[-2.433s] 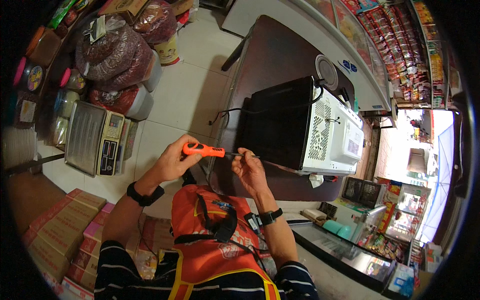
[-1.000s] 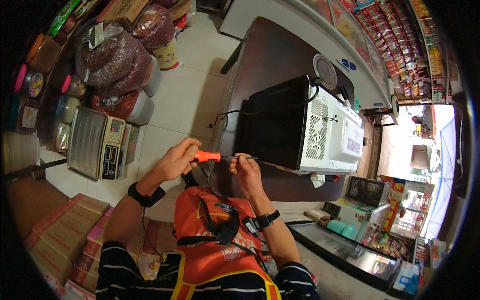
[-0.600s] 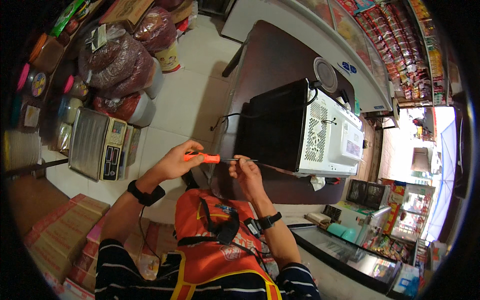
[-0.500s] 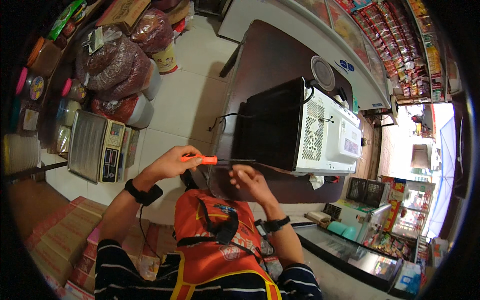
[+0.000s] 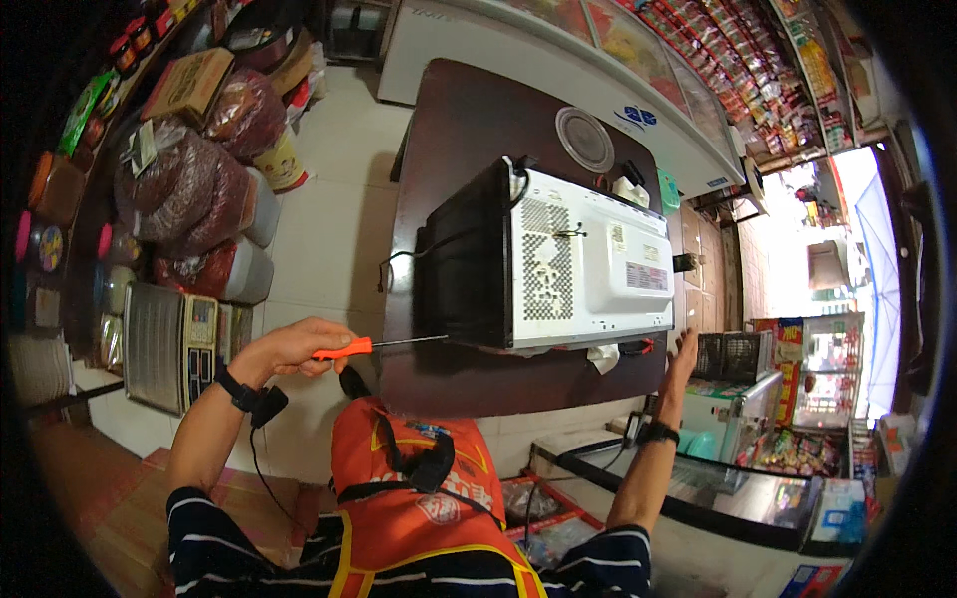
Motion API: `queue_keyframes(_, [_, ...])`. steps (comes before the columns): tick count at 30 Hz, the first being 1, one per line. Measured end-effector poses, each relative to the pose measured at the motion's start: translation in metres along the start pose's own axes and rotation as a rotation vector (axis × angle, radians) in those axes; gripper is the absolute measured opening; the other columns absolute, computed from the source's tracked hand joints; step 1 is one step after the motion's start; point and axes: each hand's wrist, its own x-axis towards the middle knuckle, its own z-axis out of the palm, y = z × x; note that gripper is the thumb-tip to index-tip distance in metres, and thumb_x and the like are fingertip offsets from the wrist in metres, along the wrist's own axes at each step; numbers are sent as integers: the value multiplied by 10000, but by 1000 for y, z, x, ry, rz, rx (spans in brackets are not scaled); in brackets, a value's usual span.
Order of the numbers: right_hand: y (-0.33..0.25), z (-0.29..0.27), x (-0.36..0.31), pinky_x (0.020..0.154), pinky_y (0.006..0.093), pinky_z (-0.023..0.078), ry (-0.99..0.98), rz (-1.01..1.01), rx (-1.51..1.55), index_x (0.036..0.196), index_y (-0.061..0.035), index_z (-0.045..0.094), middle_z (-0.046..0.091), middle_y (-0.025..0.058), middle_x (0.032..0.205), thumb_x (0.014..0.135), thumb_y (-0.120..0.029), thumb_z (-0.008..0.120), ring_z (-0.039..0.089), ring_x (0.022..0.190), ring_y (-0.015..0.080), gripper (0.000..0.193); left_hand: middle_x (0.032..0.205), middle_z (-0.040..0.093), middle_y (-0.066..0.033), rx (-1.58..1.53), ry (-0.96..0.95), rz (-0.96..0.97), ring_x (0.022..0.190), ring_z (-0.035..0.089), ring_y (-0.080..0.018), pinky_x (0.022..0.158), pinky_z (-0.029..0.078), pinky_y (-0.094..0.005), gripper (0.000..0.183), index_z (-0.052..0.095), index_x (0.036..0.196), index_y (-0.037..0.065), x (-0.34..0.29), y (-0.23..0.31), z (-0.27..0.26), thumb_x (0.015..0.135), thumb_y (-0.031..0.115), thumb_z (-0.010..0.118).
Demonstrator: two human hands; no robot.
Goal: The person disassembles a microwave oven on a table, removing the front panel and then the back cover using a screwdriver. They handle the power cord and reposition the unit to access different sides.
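Note:
My left hand (image 5: 297,347) is closed around the orange handle of a screwdriver (image 5: 346,348). The screwdriver's thin shaft points right, and its tip lies by the near edge of a microwave oven (image 5: 598,264); whether they touch I cannot tell. Black casing forms the microwave's left side, while its white back panel with vent holes faces right. A black power cord (image 5: 431,250) trails off the black side. My right hand (image 5: 681,365) is stretched out, empty, beside the right end of the dark brown table (image 5: 518,384), near the microwave's near right corner.
A round metal lid or plate (image 5: 584,140) lies behind the microwave. A white chest freezer (image 5: 498,60) runs along the table's far side. At the left stand a digital scale (image 5: 159,344) and bulging bags (image 5: 179,189). A glass-topped display case (image 5: 688,488) is at the right.
My right hand has swung right, from beside the screwdriver's shaft to the table's right end, and its fingers have straightened. My left hand still grips the screwdriver. The whole view has shifted.

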Motion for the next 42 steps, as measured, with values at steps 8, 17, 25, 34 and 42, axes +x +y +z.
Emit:
queue_keyframes(8, [-53, 61, 19, 1237, 389, 369, -143, -68, -97, 1582, 44, 530, 561, 245, 1591, 1152, -656, 296, 540, 1459, 329, 855, 839, 677, -36, 221, 175, 8, 551, 492, -68, 472, 378, -263, 317, 761, 1256, 30, 5, -8, 8, 1072, 283, 708])
queue_keyframes(17, [-52, 57, 25, 968, 324, 479, -125, -42, -123, 1518, 29, 617, 679, 200, 1452, 1154, -634, 319, 643, 1232, 259, 813, 1064, 797, -118, 921, 295, 586, 859, 731, -160, 764, 587, -349, 389, 757, 1306, 40, 2, -3, 15, 981, 247, 809])
queue_keyframes(25, [-65, 63, 10, 946, 321, 513, -54, -42, -161, 1522, 7, 623, 668, 196, 1478, 1151, -596, 387, 651, 1242, 265, 746, 1076, 797, -182, 955, 264, 628, 915, 777, -319, 850, 610, -379, 395, 755, 1333, 50, 8, 5, 15, 965, 188, 791])
queue_keyframes(34, [-54, 66, 17, 1184, 377, 432, -83, -195, -69, 1482, 22, 655, 639, 199, 1521, 1140, -549, 455, 589, 1394, 302, 695, 1055, 799, -181, 1074, 319, 662, 878, 773, -316, 809, 613, -373, 354, 782, 1286, 36, -1, 15, 30, 965, 184, 791])
queue_keyframes(42, [27, 20, 32, 861, 339, 576, 87, -47, -88, 1227, -8, 790, 816, 100, 1021, 1113, -314, 618, 760, 948, 201, 370, 1073, 814, -91, 813, 411, 78, 943, 702, -138, 839, 573, -328, 396, 794, 1262, 7, -33, -27, 53, 946, 237, 855])
